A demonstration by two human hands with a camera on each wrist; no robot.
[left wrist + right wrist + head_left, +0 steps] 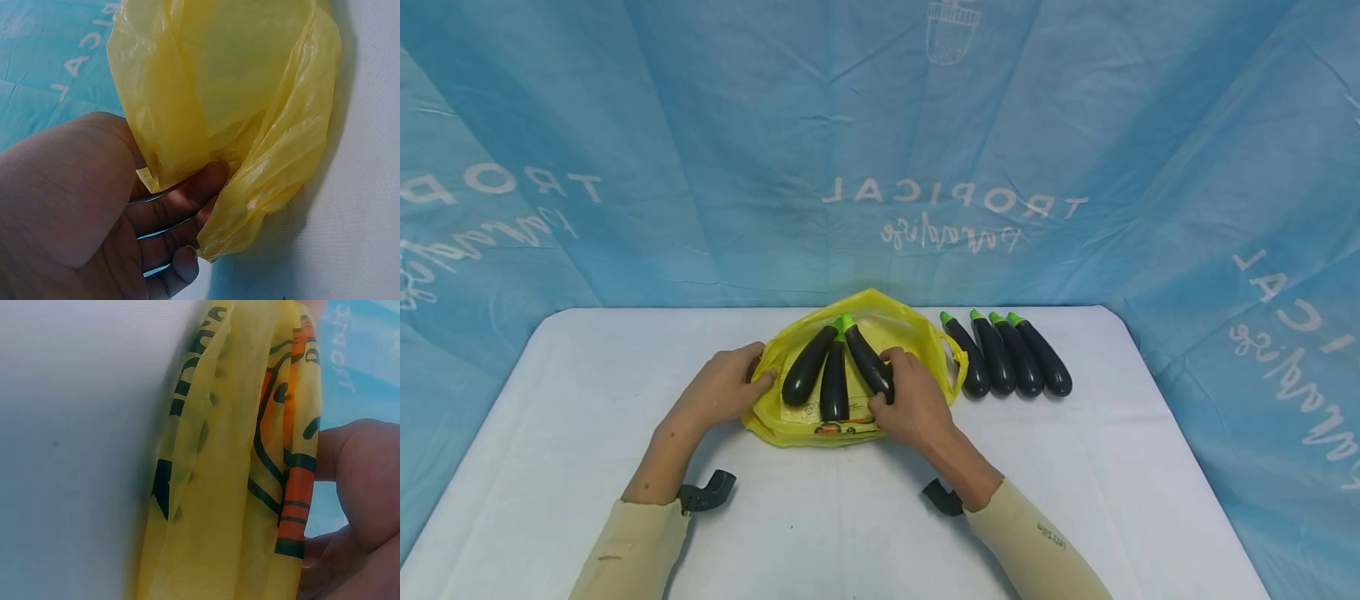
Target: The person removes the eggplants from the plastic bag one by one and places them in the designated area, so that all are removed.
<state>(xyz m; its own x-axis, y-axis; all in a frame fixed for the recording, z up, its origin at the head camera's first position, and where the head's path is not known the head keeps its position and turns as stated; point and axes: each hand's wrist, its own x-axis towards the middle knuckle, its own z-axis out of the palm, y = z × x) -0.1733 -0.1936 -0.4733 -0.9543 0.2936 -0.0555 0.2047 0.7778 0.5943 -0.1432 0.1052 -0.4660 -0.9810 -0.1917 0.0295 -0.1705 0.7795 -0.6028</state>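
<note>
A yellow plastic bag (790, 429) lies spread on the white table, its mouth facing the person. Three dark eggplants with green stems fan out in it, the middle one (834, 383) between two others. The left hand (718, 387) pinches the bag's left edge; in the left wrist view that hand (156, 212) has its fingers curled at the yellow film (275, 144). The right hand (913, 400) grips the lower end of the right eggplant (867, 358) inside the bag. In the right wrist view the printed film (219, 456) hides most of the right hand (362, 500).
Several more eggplants (997, 354) lie side by side on the white table (842, 517), just right of the bag's handle (957, 367). A blue printed curtain (760, 150) hangs behind the table and at both sides. Black straps with mounts (707, 492) sit on both wrists.
</note>
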